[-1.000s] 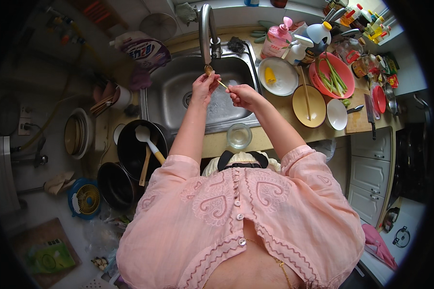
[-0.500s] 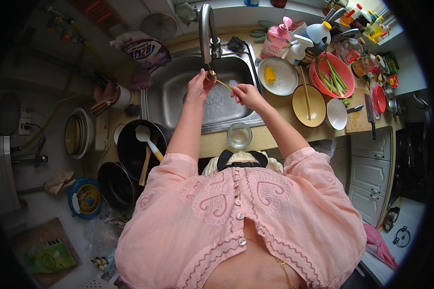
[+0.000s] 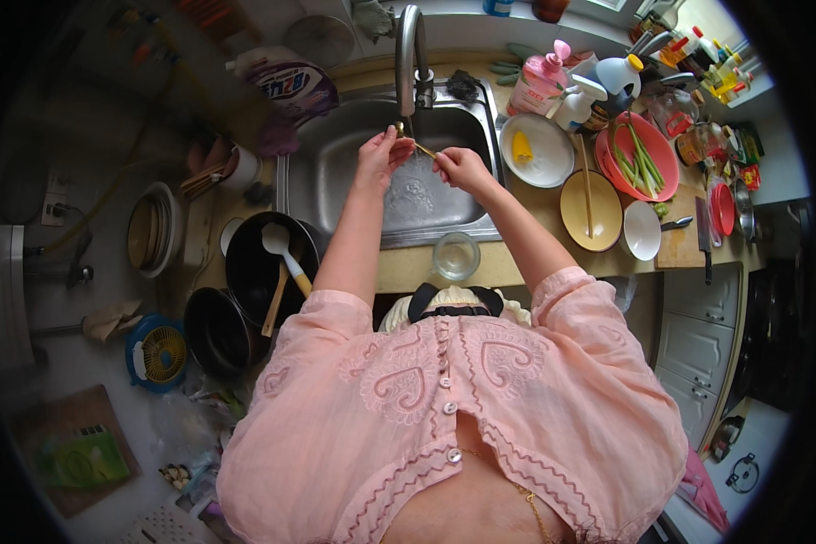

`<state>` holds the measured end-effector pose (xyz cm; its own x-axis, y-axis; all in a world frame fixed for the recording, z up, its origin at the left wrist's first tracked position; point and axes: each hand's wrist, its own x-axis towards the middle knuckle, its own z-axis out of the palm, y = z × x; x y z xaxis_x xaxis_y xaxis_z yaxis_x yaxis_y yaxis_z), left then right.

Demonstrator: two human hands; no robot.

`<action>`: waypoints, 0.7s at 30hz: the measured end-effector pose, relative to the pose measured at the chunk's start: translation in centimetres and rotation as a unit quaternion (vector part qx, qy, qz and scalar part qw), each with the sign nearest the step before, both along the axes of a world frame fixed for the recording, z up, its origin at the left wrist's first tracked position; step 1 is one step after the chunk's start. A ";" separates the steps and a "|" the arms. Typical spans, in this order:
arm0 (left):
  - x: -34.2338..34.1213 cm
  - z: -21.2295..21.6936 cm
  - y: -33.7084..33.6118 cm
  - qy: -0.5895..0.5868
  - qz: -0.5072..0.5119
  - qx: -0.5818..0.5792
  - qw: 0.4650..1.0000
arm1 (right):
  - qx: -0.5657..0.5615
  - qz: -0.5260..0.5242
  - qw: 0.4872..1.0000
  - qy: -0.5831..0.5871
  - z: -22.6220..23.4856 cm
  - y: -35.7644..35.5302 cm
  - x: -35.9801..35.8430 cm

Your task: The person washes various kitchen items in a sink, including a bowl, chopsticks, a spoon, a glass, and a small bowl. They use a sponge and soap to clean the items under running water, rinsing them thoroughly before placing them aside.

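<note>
Under the steel tap (image 3: 410, 63), both my hands hold a thin gold-coloured spoon over the sink (image 3: 328, 186). My right hand (image 3: 463, 170) is closed round the handle end of the spoon (image 3: 426, 150). At its head end, my left hand (image 3: 383, 158) pinches with thumb and fingers; part of the spoon's head is hidden there. Water runs from the tap past the spoon and splashes on the sink bottom. A clear glass (image 3: 456, 256) stands on the counter edge in front of the sink, below my forearms.
Right of the sink are a white bowl (image 3: 553, 165) with something yellow, a yellow bowl (image 3: 578, 222) with chopsticks across it, a red basin (image 3: 667, 161) of green stalks, and a knife (image 3: 704, 238). Black pots (image 3: 245, 276) stand at the left. Bottles (image 3: 539, 80) line the back.
The view has shifted slightly, so the sink and counter sit a little further right. My left fingers have loosened and shifted at the spoon's head; my right hand keeps its hold.
</note>
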<state>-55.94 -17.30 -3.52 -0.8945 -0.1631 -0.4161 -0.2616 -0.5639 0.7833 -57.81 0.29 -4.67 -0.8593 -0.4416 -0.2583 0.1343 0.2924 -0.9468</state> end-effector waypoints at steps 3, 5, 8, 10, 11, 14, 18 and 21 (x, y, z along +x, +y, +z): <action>0.1 -2.1 0.2 0.046 -0.050 0.003 0.998 | -0.001 0.014 0.999 0.029 -0.4 -1.8 -1.0; 0.3 -2.5 1.7 0.069 -0.014 -0.072 0.995 | 0.010 -0.001 0.999 0.037 0.1 -2.9 -1.0; 0.1 -2.8 3.5 0.064 0.035 -0.157 0.985 | 0.002 -0.018 1.000 0.023 0.2 -3.5 -0.5; -0.3 -3.6 4.1 0.058 0.083 -0.223 0.970 | 0.016 -0.044 0.990 0.130 -0.2 -3.9 0.5; -0.6 -3.9 4.5 0.058 0.120 -0.257 0.957 | 0.012 -0.062 0.982 0.177 -0.2 -4.3 1.3; -1.2 -4.4 3.8 0.027 0.133 -0.288 0.948 | 0.037 -0.051 0.968 0.244 -0.4 -4.1 2.0; -1.7 -4.3 4.0 0.040 0.097 -0.345 0.933 | 0.062 -0.030 0.977 0.202 0.4 -2.7 2.0; -1.6 -4.7 5.9 0.109 0.126 -0.362 0.917 | 0.058 -0.039 0.974 0.216 0.8 -2.3 1.7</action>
<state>-57.55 -11.43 -8.25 -0.8394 -0.5394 0.0668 0.0125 0.1036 0.9945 -56.11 -1.96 -3.85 -0.9283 -0.3606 0.0909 -0.2437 0.4053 -0.8811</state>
